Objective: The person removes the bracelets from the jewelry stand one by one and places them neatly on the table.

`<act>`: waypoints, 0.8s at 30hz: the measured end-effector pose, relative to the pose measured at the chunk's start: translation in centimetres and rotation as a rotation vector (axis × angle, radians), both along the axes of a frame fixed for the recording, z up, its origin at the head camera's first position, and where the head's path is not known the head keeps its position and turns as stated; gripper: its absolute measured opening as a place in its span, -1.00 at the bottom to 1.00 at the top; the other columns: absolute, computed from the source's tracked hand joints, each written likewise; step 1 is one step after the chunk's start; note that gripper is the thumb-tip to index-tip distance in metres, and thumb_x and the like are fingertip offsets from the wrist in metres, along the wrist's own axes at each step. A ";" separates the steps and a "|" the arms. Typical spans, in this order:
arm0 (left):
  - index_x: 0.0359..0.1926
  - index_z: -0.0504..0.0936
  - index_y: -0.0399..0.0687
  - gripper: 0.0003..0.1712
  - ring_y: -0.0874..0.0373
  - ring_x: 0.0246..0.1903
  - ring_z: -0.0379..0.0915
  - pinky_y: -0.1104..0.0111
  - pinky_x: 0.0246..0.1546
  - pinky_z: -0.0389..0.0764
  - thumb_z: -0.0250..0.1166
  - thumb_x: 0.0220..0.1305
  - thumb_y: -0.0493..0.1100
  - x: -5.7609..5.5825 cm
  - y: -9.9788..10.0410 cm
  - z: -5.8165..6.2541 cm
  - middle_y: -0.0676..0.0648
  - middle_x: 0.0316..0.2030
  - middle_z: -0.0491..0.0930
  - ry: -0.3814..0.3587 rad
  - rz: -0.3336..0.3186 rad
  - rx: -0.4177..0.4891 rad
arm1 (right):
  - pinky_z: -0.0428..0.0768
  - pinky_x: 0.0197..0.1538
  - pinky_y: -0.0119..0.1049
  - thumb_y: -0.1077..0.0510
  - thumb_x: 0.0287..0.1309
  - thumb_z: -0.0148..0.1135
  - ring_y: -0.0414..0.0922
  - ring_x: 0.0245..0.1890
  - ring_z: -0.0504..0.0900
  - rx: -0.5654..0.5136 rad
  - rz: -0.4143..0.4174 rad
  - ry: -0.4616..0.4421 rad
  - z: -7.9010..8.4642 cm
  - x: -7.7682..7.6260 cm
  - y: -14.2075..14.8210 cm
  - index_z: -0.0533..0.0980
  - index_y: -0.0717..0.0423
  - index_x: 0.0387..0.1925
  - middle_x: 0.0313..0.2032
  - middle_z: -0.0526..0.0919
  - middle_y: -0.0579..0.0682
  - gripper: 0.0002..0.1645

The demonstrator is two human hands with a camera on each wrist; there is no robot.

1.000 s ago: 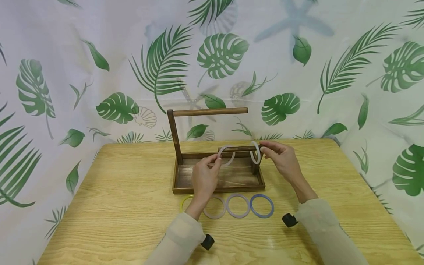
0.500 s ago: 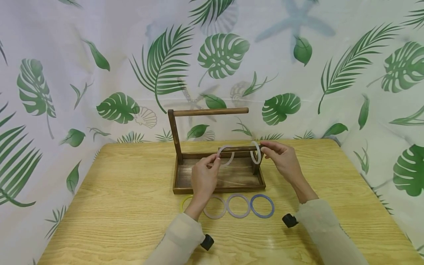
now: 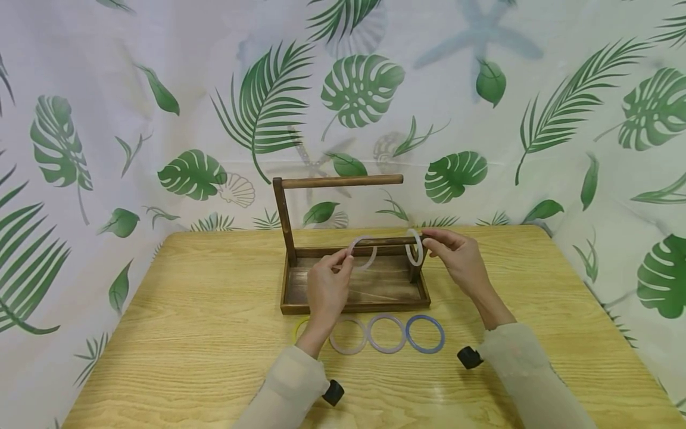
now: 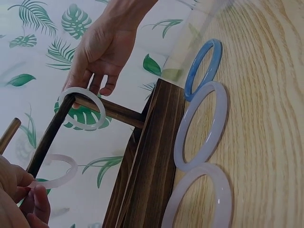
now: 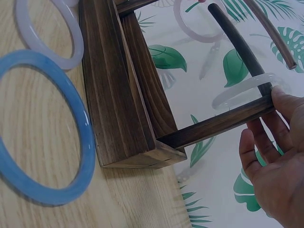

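From my head camera I see the left hand (image 3: 328, 287) pinching a pale pink bangle (image 4: 61, 182) at its 9 o'clock edge. It is at the free end of the lower bar (image 3: 388, 242), but these fingers cover that end in the left wrist view, so I cannot tell whether the bar passes through it. In the right wrist view the top border cuts this bangle.

The right hand (image 3: 462, 262) grasps the stand's post (image 5: 218, 122) at its top corner; just beside, at 3 o'clock from the pink one, a white bangle (image 4: 85, 127) hangs around the bar.

At 6 o'clock from the wooden stand (image 3: 354, 308) lie blue (image 5: 84, 137) and lavender (image 4: 221, 111) bangles, a pinkish one (image 3: 348, 353), and a yellow bangle (image 3: 294, 329), mostly hidden behind the left wrist.
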State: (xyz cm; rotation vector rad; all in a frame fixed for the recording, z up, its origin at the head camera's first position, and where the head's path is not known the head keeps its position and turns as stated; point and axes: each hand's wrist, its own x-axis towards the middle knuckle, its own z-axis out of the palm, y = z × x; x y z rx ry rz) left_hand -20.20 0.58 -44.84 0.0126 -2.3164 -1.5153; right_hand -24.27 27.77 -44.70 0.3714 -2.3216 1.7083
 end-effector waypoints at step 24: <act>-0.03 0.84 0.01 -0.79 0.16 -0.38 0.67 0.30 -0.60 0.53 0.38 0.40 -0.10 0.7 -2.5 0.3 0.06 -0.27 0.78 -0.039 0.065 0.005 | 0.63 -0.17 -0.44 0.11 0.45 0.29 -0.02 -0.18 0.66 -0.007 -0.006 0.003 0.1 0.1 -0.2 0.64 0.31 0.15 -0.15 0.75 -0.29 -0.60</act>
